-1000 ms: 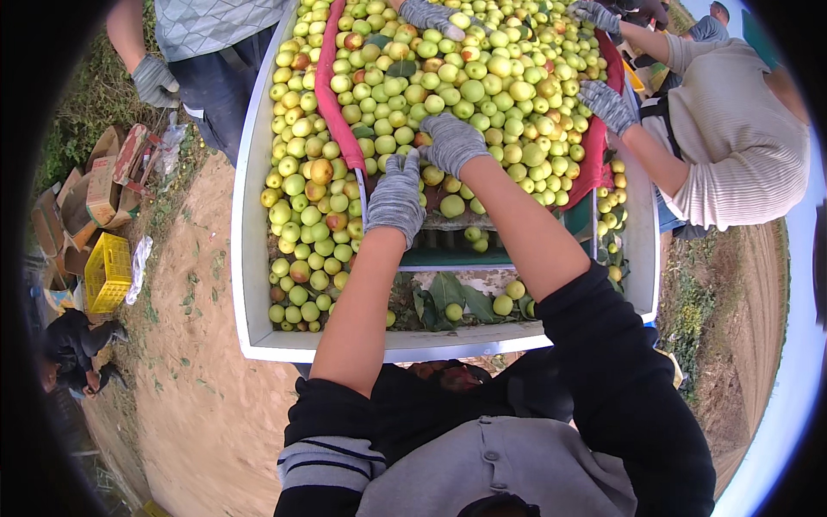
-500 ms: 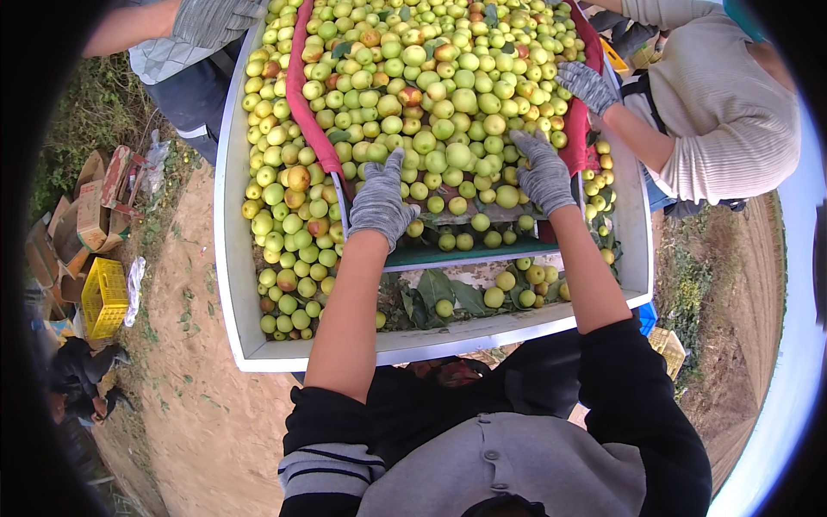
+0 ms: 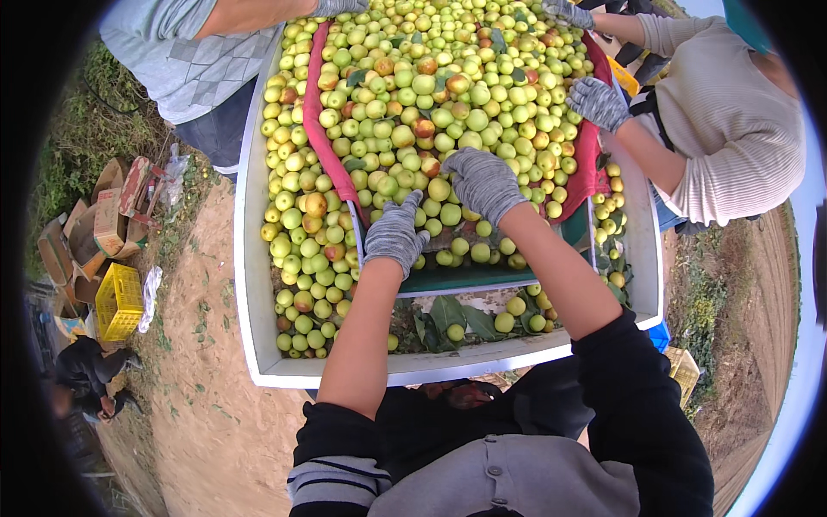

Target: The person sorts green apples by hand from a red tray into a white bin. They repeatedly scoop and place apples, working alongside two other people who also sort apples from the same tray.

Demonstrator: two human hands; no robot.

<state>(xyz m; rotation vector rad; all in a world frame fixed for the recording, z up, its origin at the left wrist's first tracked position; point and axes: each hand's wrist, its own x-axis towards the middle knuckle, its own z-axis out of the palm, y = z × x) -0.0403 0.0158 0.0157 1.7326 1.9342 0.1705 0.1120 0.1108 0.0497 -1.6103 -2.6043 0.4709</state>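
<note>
Outer channel: lying left of the red liner, packed with green-yellow fruit; risking overflow past the white tray wall with any hard push.
Left hand: gloved, palm down, fingers loosely spread over fruit at the liner's lower edge; gripping nothing visible.
Fruit pile: heaped inside the red liner, sitting just ahead of both hands; likely rolling and bruising under pressing.
Right hand: gloved, resting curled on the pile; cannot tell whether closing round a fruit.
Co-worker's gloved hand: working nearby on the right; risking a bump.
</note>
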